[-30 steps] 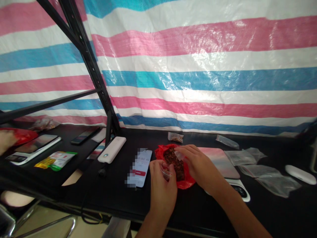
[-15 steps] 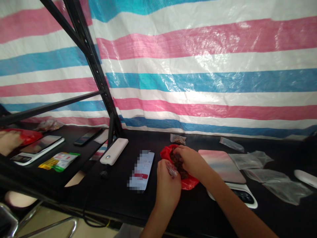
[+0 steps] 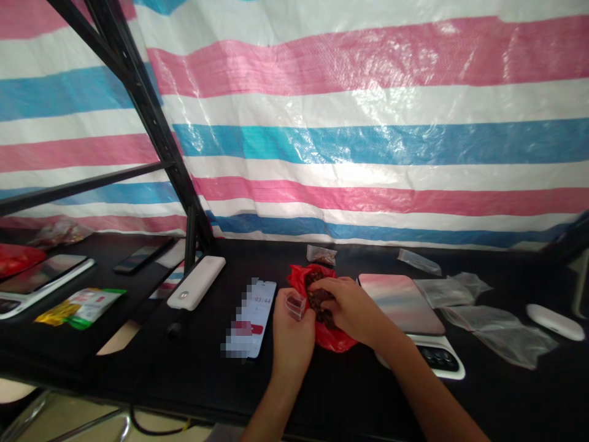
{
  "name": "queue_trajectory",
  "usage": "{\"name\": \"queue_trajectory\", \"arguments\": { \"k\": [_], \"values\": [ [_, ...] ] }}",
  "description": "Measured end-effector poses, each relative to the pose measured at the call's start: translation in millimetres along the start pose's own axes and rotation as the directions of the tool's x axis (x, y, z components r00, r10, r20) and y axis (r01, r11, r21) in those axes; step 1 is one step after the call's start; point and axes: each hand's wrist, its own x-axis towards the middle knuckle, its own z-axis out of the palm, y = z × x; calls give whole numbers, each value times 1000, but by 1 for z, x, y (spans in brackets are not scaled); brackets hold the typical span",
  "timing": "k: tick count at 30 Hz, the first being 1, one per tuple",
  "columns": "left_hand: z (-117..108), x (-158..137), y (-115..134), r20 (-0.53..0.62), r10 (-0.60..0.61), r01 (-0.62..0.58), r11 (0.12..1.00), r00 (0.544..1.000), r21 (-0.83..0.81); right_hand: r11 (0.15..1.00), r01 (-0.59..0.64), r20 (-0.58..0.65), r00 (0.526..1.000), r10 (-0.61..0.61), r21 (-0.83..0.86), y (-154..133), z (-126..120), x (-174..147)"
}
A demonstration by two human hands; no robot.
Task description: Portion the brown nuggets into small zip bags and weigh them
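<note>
A red plastic bag (image 3: pixel 338 341) lies open on the black desk (image 3: pixel 350 393), its crumpled rim spread around a heap of dark brown bits (image 3: pixel 316 299). The right hand (image 3: pixel 348 304) reaches in over the red bag's right side, fingers bent and bunched down among the bits; whether they pinch any cannot be told. The left hand (image 3: pixel 293 337), at the red bag's left edge, is curled closed around a small clear bag (image 3: pixel 295 305), gripped between thumb and fingers with its top showing above them.

Just behind the red bag lies a little clear pouch with brown contents (image 3: pixel 322 255). Close on the red bag's left is a lit phone (image 3: pixel 258 316), partly pixelated, with large digits on its screen; beyond that sits a white power bank (image 3: pixel 197 282). To the red bag's right stands a white scale (image 3: pixel 444 356) with a shiny, pinkish reflecting plate, partly covered by the right forearm. Farther right of the red bag are flat clear bags (image 3: pixel 510 334), then a white oval case (image 3: pixel 555 322).

Well to the red bag's left, past a black metal post (image 3: pixel 151 126), lie a yellow-and-green packet (image 3: pixel 83 307), a dark phone (image 3: pixel 143 253) and a second scale (image 3: pixel 46 279). A striped sheet (image 3: pixel 368 110) hangs behind it all.
</note>
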Motion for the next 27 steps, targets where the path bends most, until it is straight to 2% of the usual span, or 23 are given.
{"name": "queue_trajectory", "arguments": {
  "k": [4, 8, 13, 17, 21, 27],
  "values": [
    [1, -1, 1, 36, 20, -19, 1000, 999, -7, 999, -45, -85, 995, 46, 16, 4, 2, -3],
    [-1, -2, 0, 51, 113, -117, 990, 992, 76, 988, -78, -131, 987, 95, 131, 12, 1, -7],
    [-7, 2, -3, 60, 195, -204, 951, 979, 232, 939, -35, -210, 971, 113, 343, 14, -6, -10],
    [-9, 3, -6, 92, 208, -227, 919, 974, 324, 886, 3, -177, 980, 89, 464, 2, -13, -13],
    [-9, 0, -7, 141, 211, -248, 902, 967, 353, 920, 42, -134, 991, 12, 389, -12, -12, -17],
    [-7, -2, -14, 148, 245, -281, 901, 958, 331, 959, 239, -130, 967, -221, 150, -29, -5, -21]
  ]
}}
